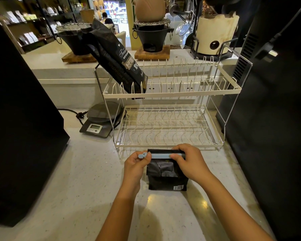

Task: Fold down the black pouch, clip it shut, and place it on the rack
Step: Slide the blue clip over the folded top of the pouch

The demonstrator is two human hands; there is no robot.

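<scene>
A small black pouch (165, 173) stands on the pale counter just in front of the white two-tier wire rack (170, 94). Its top is folded down, and a light blue clip (161, 155) lies across the fold. My left hand (135, 164) pinches the clip's left end. My right hand (189, 162) presses on the clip's right end and the pouch top. A larger black coffee bag (115, 61) leans in the left end of the rack's upper tier.
A black kitchen scale (101, 120) sits left of the rack with a plug and cord beside it. Tall dark appliances flank the counter on the left (21, 119) and right (271, 119). Black burners on wooden boards stand on the raised ledge behind.
</scene>
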